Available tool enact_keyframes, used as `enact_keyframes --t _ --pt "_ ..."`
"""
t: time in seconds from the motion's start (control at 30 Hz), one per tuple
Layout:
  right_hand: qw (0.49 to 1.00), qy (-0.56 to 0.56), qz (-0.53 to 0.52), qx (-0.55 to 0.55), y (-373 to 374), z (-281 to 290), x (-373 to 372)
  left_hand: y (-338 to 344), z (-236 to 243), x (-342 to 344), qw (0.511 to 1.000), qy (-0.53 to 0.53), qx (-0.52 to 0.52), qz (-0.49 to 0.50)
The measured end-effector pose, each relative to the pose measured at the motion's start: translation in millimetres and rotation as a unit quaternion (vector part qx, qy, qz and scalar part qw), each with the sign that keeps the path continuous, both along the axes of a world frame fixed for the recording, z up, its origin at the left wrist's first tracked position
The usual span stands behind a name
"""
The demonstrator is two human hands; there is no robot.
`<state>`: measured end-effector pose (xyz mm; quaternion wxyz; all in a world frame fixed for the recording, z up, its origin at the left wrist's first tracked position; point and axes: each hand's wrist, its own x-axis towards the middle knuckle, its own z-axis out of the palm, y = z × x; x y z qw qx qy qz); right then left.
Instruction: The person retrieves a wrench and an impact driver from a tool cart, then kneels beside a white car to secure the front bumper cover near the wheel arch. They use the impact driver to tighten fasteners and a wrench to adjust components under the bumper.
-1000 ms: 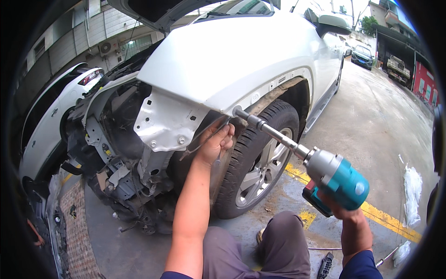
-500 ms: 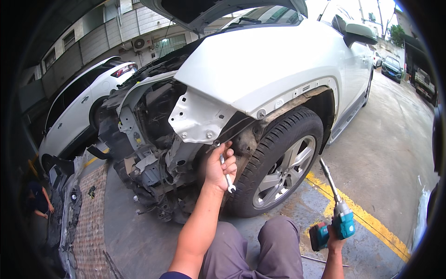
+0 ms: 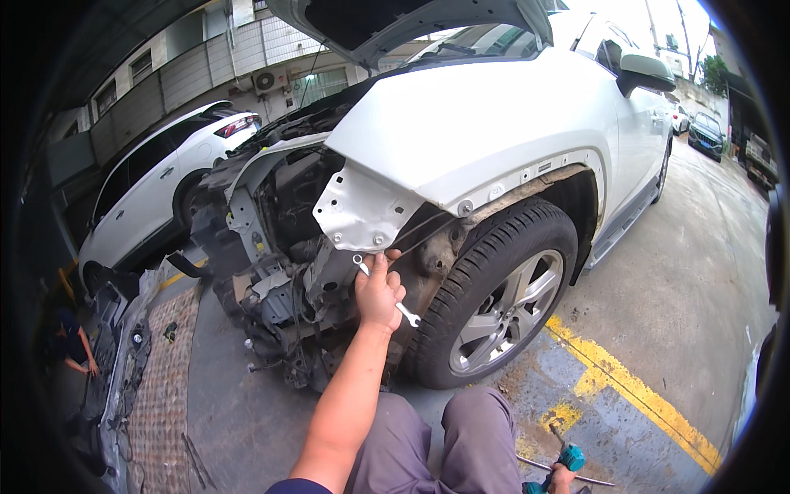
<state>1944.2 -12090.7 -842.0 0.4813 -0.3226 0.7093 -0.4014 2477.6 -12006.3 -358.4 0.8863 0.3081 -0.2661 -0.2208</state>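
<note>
My left hand (image 3: 380, 295) is closed round a combination wrench (image 3: 409, 315), just below the silver metal bracket (image 3: 362, 216) at the front end of the white fender. The wrench slants across the fist, ring end up and left, open end down and right. Low at the right, my right hand (image 3: 561, 478) grips a teal cordless impact wrench (image 3: 571, 456), held down close to the floor beside my knee. Its battery end is partly cut off by the lower edge.
The white car's front wheel (image 3: 502, 296) stands right of my left hand. Exposed front-end parts (image 3: 288, 288) fill the left. A thin metal rod (image 3: 592, 480) lies on the floor. A removed bumper (image 3: 119, 370) lies far left beside a patterned mat (image 3: 164, 387), with another person (image 3: 74, 346) there.
My right hand has lowered the impact wrench toward the floor, inward to the left. My left hand has shifted slightly left, and the wrench's ring end now stands clear of the bracket. The view has shifted slightly.
</note>
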Motion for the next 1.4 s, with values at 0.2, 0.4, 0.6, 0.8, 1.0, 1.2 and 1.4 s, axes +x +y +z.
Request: enact_keyframes --t 0.2,0.4,0.6,0.8,1.0,1.2,1.4 --pt "0.982 0.040 -0.018 0.181 16.7 -28.6 -6.6 -4.2 -14.0 -6.0 0.997 0.015 -0.007 0.069" --pt "0.968 0.110 -0.009 0.226 7.8 -14.8 -27.3 -11.0 -11.7 -10.4 0.994 0.058 -0.014 0.088" --pt "0.982 0.177 0.042 0.045 -14.2 12.3 -1.1 -12.7 -19.2 -0.6 0.997 0.066 -0.025 0.024" --pt "0.994 0.051 0.095 -0.019 0.5 65.4 69.4 -4.9 -33.1 18.7 0.997 0.016 -0.060 -0.044" --pt "0.993 0.040 0.114 -0.009 -3.8 75.2 73.9 -12.9 -32.1 16.6 0.989 0.001 -0.123 -0.078" --pt "0.992 0.033 0.121 -0.009 -12.6 75.3 81.8 -12.2 -29.0 14.8 0.995 0.024 -0.088 -0.033" --pt "0.988 0.009 0.155 -0.017 -9.7 80.3 96.0 -11.4 -33.0 8.3 0.995 0.041 -0.086 -0.019"
